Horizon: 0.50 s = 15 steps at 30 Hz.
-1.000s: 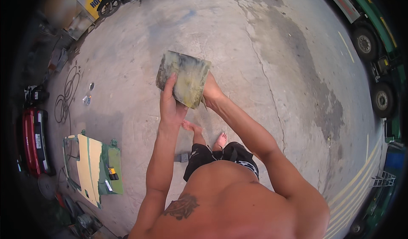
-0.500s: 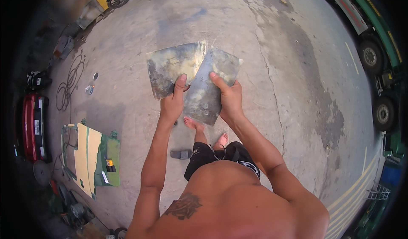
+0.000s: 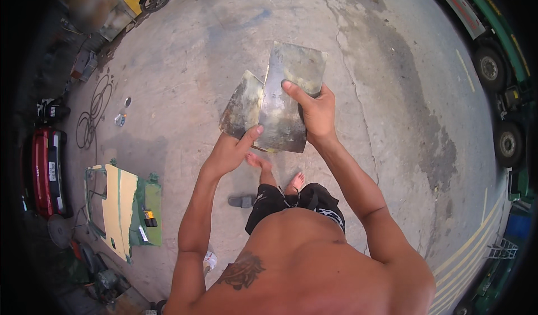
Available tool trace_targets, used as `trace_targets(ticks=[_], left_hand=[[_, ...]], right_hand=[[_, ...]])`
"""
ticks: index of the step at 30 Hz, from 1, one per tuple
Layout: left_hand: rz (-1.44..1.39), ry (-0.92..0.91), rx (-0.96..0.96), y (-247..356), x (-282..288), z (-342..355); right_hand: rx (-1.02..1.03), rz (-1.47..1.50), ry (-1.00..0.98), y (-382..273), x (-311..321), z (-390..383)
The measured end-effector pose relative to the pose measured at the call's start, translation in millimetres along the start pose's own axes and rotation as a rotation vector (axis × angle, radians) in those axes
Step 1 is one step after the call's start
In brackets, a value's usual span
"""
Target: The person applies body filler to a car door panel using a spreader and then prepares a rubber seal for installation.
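Note:
Two flat, rectangular grey plates with smeared, stained faces are up in front of me, their material unclear. My right hand (image 3: 319,112) is closed on the right plate (image 3: 284,110), thumb across its face and fingers hidden behind. Partly behind that plate, the left plate (image 3: 241,106) leans at a slant. My left hand (image 3: 227,155) grips it at the lower edge, with the thumb reaching to where the two plates overlap. The left fingers are mostly hidden underneath.
A cream and green vehicle door (image 3: 120,205) lies at left, with a small yellow and black object (image 3: 150,218) on it. Beyond are a coiled hose (image 3: 92,110) and a red bumper-like part (image 3: 43,172). A grey slipper (image 3: 241,201) lies near my feet. A green truck (image 3: 510,51) stands right.
The right plate has risen and turned more upright. The left plate has slid rightward and tilted, going partly behind the right one. My left hand has moved lower and my right hand slightly up.

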<state>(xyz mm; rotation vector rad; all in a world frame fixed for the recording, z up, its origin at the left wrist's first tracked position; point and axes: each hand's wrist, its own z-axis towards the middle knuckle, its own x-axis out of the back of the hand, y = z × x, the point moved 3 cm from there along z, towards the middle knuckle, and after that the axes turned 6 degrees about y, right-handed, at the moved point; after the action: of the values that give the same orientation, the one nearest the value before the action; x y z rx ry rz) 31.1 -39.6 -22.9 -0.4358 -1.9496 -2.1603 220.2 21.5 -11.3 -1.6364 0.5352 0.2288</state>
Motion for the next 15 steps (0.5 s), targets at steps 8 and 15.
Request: trace_targets(ticks=[8,15], left_hand=[[-0.565,0.25,0.025,22.0,-2.1,53.0],[-0.061,0.005,0.091,12.9,-10.3,45.2]], right_hand=[[-0.164,0.017,-0.011,31.8,10.7,-13.5],[0.004,-0.039,0.108,32.0,6.5,-28.7]])
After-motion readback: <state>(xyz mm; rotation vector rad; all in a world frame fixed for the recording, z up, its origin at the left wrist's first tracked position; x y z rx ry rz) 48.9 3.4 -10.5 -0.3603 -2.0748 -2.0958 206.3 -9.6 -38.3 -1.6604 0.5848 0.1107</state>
